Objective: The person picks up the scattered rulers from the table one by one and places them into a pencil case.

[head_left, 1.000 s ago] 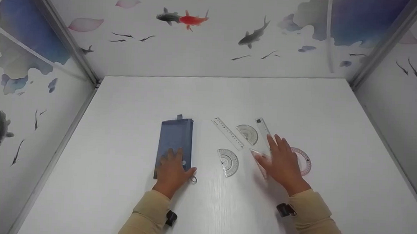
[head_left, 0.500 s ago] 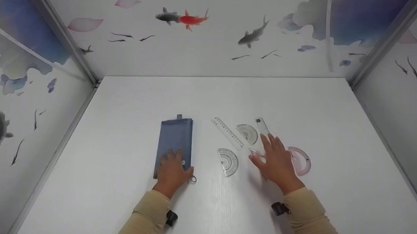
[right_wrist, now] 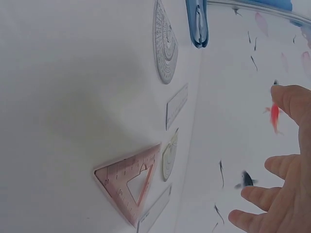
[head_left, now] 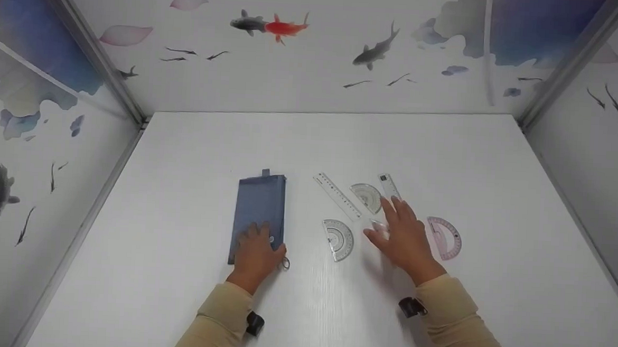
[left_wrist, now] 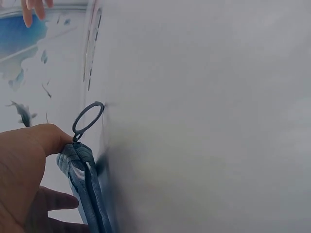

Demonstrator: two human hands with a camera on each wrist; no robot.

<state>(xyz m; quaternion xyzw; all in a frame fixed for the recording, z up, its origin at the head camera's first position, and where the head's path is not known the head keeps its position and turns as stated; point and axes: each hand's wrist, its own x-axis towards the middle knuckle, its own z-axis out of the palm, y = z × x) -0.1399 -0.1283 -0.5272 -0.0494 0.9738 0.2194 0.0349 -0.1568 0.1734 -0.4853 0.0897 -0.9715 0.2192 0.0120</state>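
Observation:
My left hand (head_left: 254, 255) rests on the lower part of a blue zippered pouch (head_left: 261, 200), fingers spread over its top. Its thumb lies by the zip edge, close to the dark pull ring (left_wrist: 87, 119). My right hand (head_left: 408, 242), fingers extended and holding nothing, hovers over a pink set square (right_wrist: 119, 179), hiding most of it in the head view. Beyond those fingertips the end of a clear ruler (head_left: 388, 184) sticks out, and a yellowish protractor (head_left: 367, 197) lies beside it. To the hand's right is a pink protractor (head_left: 456, 239).
Between the pouch and the right hand lie another clear ruler (head_left: 338, 196) and a clear protractor (head_left: 343, 242). The white table (head_left: 210, 147) is walled in at the back and both sides by fish-printed panels (head_left: 314, 73).
My right hand has shifted left over the set square, uncovering the whole pink protractor. My left thumb has drawn in slightly towards the pouch edge; the pouch has stayed in place.

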